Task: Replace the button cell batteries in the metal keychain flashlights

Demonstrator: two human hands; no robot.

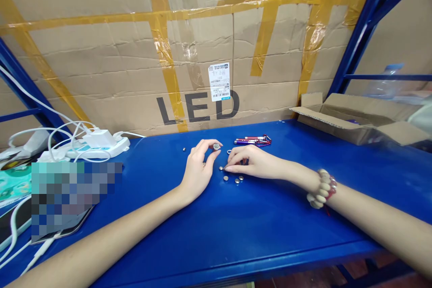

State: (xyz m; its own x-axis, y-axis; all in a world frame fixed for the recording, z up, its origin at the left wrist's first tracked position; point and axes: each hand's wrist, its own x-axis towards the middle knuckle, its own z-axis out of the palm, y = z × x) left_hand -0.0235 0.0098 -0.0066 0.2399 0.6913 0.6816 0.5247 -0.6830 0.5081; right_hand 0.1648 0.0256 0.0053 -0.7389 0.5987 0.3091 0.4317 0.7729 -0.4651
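Between the thumb and fingers of my left hand (199, 168) is a small cylindrical metal piece (216, 147), its round end facing me. To its right, my right hand (248, 161) is lowered to the tabletop, thumb and forefinger pinched on what looks like a button cell, mostly covered by the fingertips. Just left of these fingertips lies one button cell (221, 168). Several more, including another button cell (226, 178), lie below the right hand. A small metal ring (229, 151) shows beyond the right fingers.
Slim red and purple metal penlights (251, 141) lie behind my right hand. A tiny silver piece (184, 149) sits to the left. A white power strip (114, 146), cables and a phone (64, 229) occupy the left side. An open cardboard box (351, 117) stands at back right.
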